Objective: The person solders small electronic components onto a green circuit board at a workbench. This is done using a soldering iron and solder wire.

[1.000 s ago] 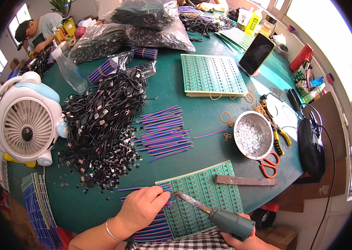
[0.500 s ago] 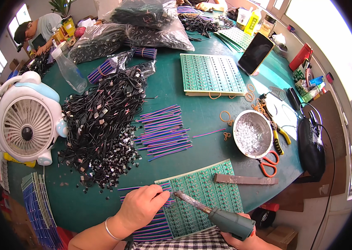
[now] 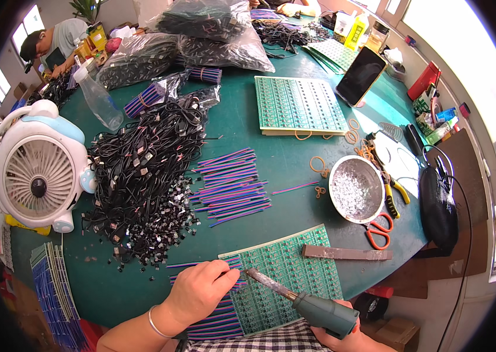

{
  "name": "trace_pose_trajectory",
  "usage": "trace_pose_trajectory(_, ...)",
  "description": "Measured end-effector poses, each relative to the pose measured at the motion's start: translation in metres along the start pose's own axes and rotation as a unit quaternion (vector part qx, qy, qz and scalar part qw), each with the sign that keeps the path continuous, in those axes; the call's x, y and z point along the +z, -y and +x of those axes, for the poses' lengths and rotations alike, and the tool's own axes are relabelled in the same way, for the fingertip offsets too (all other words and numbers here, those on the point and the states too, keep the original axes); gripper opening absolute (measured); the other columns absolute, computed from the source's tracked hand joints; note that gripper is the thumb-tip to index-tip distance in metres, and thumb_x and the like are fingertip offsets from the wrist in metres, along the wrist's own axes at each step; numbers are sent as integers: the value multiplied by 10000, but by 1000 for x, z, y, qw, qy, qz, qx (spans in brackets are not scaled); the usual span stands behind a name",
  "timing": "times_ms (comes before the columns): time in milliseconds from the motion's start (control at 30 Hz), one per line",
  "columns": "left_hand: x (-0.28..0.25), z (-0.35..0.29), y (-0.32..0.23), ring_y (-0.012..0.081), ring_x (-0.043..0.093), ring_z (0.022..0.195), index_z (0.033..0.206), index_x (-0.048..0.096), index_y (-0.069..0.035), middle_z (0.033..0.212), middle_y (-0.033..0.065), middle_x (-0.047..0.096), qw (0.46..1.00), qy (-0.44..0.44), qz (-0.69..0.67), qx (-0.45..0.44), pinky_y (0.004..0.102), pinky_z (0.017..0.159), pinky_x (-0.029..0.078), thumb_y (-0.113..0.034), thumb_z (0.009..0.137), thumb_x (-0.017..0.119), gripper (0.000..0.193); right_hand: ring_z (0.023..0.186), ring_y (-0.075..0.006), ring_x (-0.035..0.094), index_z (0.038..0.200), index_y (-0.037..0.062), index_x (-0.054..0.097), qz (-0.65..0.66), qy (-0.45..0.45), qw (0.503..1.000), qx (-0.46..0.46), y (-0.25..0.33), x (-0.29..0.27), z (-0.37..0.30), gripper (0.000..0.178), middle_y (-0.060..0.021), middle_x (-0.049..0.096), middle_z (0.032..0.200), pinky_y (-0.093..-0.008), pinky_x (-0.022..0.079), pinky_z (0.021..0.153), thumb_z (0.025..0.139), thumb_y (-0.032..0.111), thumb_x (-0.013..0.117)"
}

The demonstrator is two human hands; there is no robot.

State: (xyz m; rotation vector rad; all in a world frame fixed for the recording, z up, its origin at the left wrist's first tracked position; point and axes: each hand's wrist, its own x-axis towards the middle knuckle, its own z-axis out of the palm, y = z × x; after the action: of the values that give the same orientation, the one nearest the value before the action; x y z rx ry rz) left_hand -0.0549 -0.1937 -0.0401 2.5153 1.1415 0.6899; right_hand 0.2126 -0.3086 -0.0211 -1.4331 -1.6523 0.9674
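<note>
A green circuit board panel (image 3: 295, 270) lies at the table's near edge, its rows packed with small parts. Along its left side, several striped blue, pink and black ribbon wires (image 3: 216, 324) reach out sideways. My left hand (image 3: 201, 290) rests over these wires with thumb and forefinger pinched at the board's left part. A ribbon wire seems to be in the pinch, though the fingers mostly cover it. A green-handled soldering iron (image 3: 321, 314) is gripped in my right hand (image 3: 342, 337), largely hidden behind the handle. The iron's tip is close beside my left fingertips, over the board.
Beyond the board are a brown bar (image 3: 348, 253), a metal bowl (image 3: 356, 189) of silvery bits, orange-handled scissors (image 3: 380, 232) and loose ribbon wires (image 3: 230, 188). Left are a black cable heap (image 3: 142, 158) and a white fan (image 3: 39, 170). A board stack (image 3: 301, 105) and phone (image 3: 360, 76) stand farther back.
</note>
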Motion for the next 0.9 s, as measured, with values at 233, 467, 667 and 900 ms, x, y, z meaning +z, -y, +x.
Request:
trace_pose_trajectory(233,0,0,0,203,585,653,863,638,-70,799,46,561,1000,6,4,-1,301,527,497,-20,593,655,275,857,-248,605,1050,-40,529,42,-14,999,23,6,0,4,357,-168,604,976,-338,476,737,733,32,677)
trace_pose_trajectory(467,2,0,1,200,585,647,840,639,-74,788,40,558,1000,-3,6,1,301,523,495,-14,600,646,247,833,-248,609,1030,-40,544,17,-16,999,28,5,2,6,334,-162,607,963,-335,477,729,731,26,678)
trace_pose_trajectory(667,1,0,0,200,583,640,840,640,-77,783,38,556,1000,-7,8,1,299,522,494,-16,597,648,251,797,-229,611,1010,-30,549,4,-39,999,-7,2,4,6,301,-147,613,922,-320,481,689,738,23,667)
trace_pose_trajectory(900,0,0,-1,197,584,638,844,639,-77,786,39,554,1000,-10,12,4,298,519,493,-15,588,653,264,541,-102,514,1161,-8,464,180,-109,965,153,-25,-25,-17,364,-84,619,805,-230,421,491,830,126,535)
